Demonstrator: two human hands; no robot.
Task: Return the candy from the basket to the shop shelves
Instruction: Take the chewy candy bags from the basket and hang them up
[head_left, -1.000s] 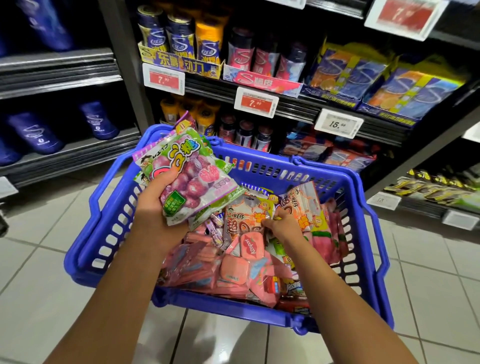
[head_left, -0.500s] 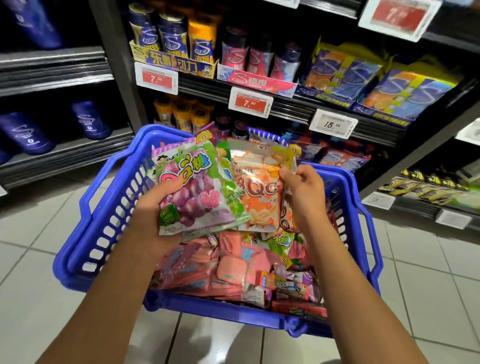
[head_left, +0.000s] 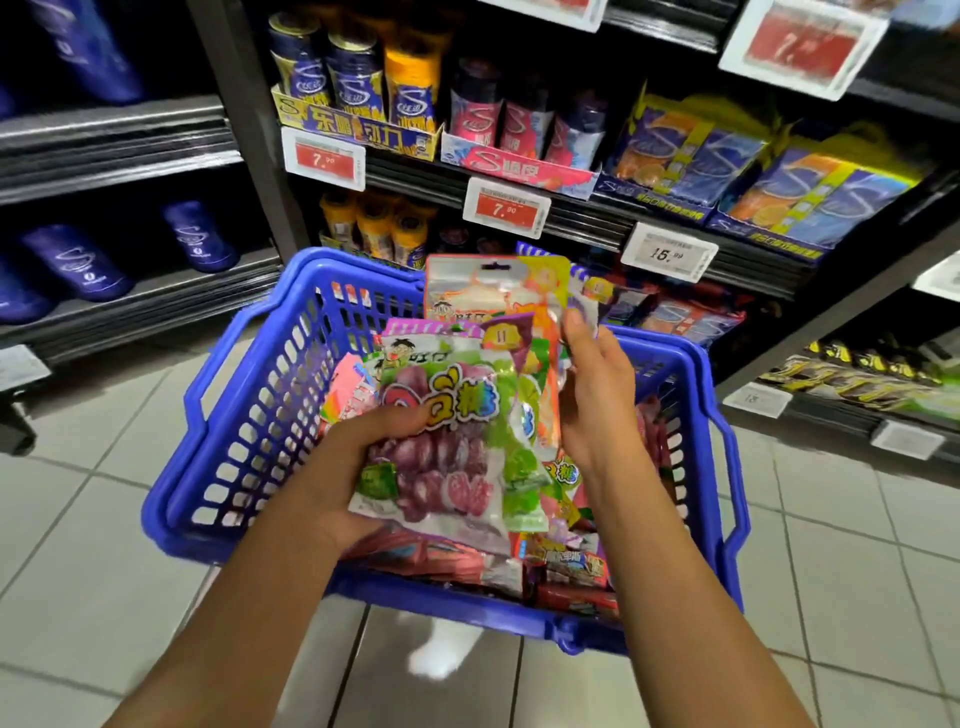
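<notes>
A blue plastic basket (head_left: 249, 415) stands on the tiled floor, filled with candy packets. My left hand (head_left: 358, 467) grips a stack of gummy bags over the basket, the front one a purple grape bag (head_left: 441, 457). My right hand (head_left: 592, 395) holds an orange and green gummy bag (head_left: 498, 291) upright against the right side of that stack, fingers along its edge. Pink and red packets (head_left: 467, 566) lie loose in the basket below. The shop shelves (head_left: 571, 218) rise just behind the basket.
The shelves carry blue and yellow gum bottles (head_left: 353, 78), pink bottles (head_left: 519, 124) and blue-orange pouches (head_left: 691, 150), with red price tags (head_left: 501, 208) on the rails. Dark blue packs (head_left: 78, 270) lie on the left shelves. Grey floor tiles surround the basket.
My right hand lifted bags out of the basket and brought them up beside the stack in my left hand. The view moved closer to the shelves.
</notes>
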